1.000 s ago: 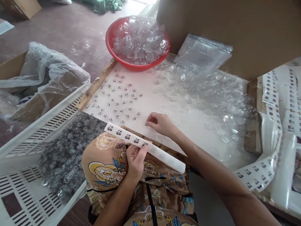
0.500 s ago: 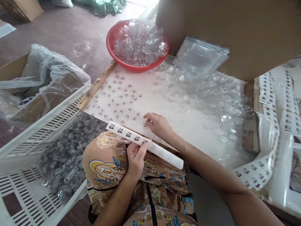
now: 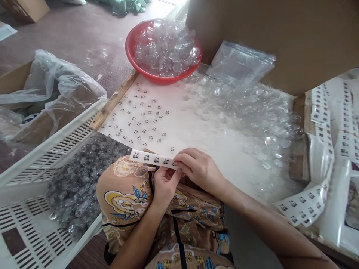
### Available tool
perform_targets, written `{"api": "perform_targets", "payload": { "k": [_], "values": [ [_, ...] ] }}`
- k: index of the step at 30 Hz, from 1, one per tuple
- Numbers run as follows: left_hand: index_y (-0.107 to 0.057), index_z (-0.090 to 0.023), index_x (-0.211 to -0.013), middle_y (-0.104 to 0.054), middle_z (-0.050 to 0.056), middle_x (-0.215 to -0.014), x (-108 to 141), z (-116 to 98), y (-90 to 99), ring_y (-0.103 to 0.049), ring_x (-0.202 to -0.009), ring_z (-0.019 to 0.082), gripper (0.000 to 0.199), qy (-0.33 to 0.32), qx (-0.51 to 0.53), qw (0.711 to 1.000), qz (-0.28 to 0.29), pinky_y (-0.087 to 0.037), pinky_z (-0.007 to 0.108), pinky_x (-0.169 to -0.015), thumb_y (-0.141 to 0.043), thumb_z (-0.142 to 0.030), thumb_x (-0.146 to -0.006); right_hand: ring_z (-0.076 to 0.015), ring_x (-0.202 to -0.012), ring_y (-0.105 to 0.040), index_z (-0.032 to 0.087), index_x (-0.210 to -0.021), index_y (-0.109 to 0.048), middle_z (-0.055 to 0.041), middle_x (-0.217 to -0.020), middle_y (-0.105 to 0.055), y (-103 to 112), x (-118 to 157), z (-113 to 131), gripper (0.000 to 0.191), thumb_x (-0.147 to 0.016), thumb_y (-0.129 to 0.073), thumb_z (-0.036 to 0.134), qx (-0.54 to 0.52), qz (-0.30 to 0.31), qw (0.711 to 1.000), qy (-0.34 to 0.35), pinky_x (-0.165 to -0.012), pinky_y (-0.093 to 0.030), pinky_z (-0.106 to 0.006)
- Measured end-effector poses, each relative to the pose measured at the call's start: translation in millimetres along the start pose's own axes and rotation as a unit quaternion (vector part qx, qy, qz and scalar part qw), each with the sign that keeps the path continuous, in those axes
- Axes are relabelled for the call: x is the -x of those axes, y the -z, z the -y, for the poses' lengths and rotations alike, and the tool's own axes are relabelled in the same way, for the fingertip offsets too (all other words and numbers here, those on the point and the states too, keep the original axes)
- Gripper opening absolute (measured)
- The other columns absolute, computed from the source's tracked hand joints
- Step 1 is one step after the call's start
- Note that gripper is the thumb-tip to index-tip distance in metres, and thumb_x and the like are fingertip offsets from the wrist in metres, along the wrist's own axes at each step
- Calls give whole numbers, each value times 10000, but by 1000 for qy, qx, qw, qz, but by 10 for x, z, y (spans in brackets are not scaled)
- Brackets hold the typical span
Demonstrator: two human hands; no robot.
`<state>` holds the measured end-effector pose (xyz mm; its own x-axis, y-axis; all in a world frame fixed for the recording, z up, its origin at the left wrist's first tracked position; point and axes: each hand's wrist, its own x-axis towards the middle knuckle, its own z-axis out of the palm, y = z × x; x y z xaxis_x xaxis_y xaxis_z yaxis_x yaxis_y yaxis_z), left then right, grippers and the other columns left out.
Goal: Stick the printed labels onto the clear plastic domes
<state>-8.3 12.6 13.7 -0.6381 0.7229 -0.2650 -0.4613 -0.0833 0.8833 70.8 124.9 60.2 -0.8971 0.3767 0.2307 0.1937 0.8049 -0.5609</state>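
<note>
Over my lap, L hand pinches the panda sticker strip from below; R hand, fingers bent together, touches strip's end w/ fingertips, near the white board.

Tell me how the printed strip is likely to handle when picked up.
The printed strip is probably light, since it looks thin. It should keep its line over a short span: the end beyond the left hand juts out nearly straight. It likely bends readily, as the similar printed sheets curve.
</note>
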Motion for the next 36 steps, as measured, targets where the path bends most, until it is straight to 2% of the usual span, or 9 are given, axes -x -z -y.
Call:
{"api": "perform_targets", "payload": {
  "k": [2, 5, 9, 12, 15, 21, 26, 31, 36],
  "values": [
    [-711, -141, -789, -721, 22, -700, -9, -12, -12, -660, -626, 138, 277, 6, 4, 1000, -16, -557, 241, -620, -838, -366, -687, -188, -809, -586, 178, -867, -643, -83, -906, -674, -21, 4, 15, 200, -956, -464, 163, 13, -10, 999, 35, -711, -482, -330],
    [-720, -139, -783, -716, 16, -669, -10, -25, -7, -660, -602, 131, 257, 19, 0, 999, -29, -560, 234, -606, -830, -356, -699, -185, -871, -592, 194, -838, -620, -81, -960, -653, 53, -82, -42, 153, -935, -503, 180, -87, -28, 995, 28, -738, -499, -328],
    [-747, -143, -841, -740, 30, -726, 3, -40, -1, -669, -589, 134, 266, 29, 3, 999, -27, -585, 255, -608, -830, -349, -694, -154, -749, -576, 207, -801, -592, -29, -806, -616, 186, -301, -413, 101, -869, -606, 279, -204, -114, 963, -134, -640, -473, -284],
    [-757, -146, -874, -748, 39, -761, 11, -46, -5, -677, -609, 139, 270, 30, 6, 999, -27, -595, 263, -616, -824, -340, -699, -117, -581, -481, 197, -757, -605, 6, -659, -578, 176, -423, -749, 138, -817, -637, 318, -172, -66, 950, -252, -551, -392, -268],
    [-760, -148, -871, -749, 37, -757, 11, -42, -7, -680, -617, 142, 264, 30, 8, 999, -25, -598, 262, -613, -823, -337, -698, -114, -564, -465, 192, -715, -617, 7, -626, -578, 98, -473, -917, 139, -774, -644, 315, -140, -8, 947, -289, -548, -368, -269],
    [-757, -141, -869, -746, 39, -747, 12, -39, -2, -681, -616, 142, 271, 26, 4, 999, -18, -601, 265, -622, -815, -348, -705, -125, -580, -500, 203, -705, -619, 10, -633, -606, -10, -510, -919, 95, -743, -622, 291, -92, -3, 949, -301, -582, -381, -270],
    [-752, -136, -872, -742, 46, -756, 21, -48, -1, -684, -626, 154, 297, 30, -9, 999, -20, -601, 282, -627, -816, -369, -700, -146, -629, -544, 204, -732, -617, -8, -687, -644, -105, -527, -867, 48, -769, -600, 227, -34, 18, 962, -272, -620, -397, -273],
    [-750, -142, -870, -745, 49, -773, 17, -34, -1, -683, -632, 155, 315, 32, -7, 999, -22, -599, 288, -630, -824, -386, -686, -162, -671, -553, 190, -825, -655, -78, -878, -641, -229, -523, -828, 102, -823, -553, 196, 65, -25, 976, -204, -636, -402, -282],
    [-744, -147, -844, -732, 38, -750, 11, -37, -19, -667, -625, 148, 296, 28, -6, 999, -15, -594, 283, -625, -820, -387, -688, -195, -726, -606, 200, -1028, -649, -61, -860, -691, -227, -553, -853, 225, -836, -546, 141, 52, -23, 975, -215, -677, -439, -303]
  ]
}}
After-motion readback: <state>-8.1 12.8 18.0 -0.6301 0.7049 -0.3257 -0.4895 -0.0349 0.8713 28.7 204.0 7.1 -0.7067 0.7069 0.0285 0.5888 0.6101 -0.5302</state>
